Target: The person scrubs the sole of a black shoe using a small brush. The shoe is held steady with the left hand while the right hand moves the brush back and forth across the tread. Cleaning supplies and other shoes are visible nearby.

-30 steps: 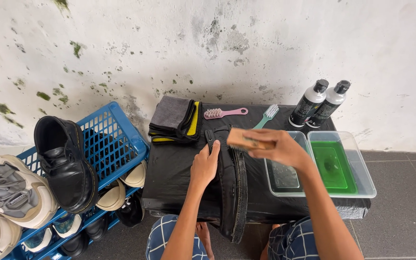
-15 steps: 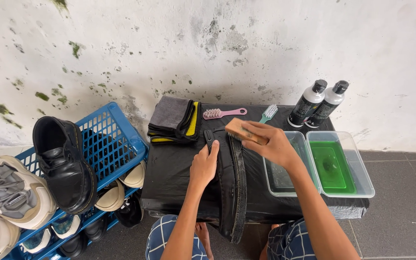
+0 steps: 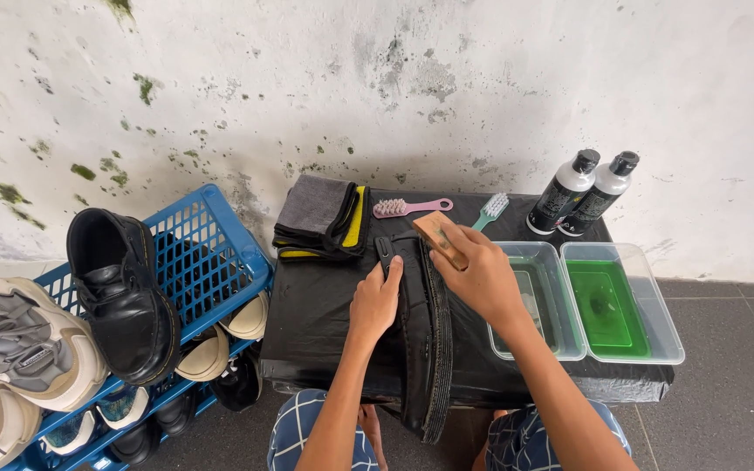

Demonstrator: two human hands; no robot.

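The wooden-backed scrub brush [image 3: 439, 237] has been brought down from mid-air onto the black leather boot's [image 3: 416, 336] ribbed sole, gripped by right hand [image 3: 480, 275] fingers; left hand [image 3: 375, 298] fingers are pressed flat beside it. Scrubbing is underway; firm strokes are needed next.

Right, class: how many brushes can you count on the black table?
3: a pink plastic brush and a green toothbrush-style brush lying by the wall, plus a wooden brush in the right hand. Others may be hidden.

right hand [image 3: 480, 272] with wooden brush [image 3: 439, 238] drawn back from the tubs, down onto black boot's sole [image 3: 436, 349]
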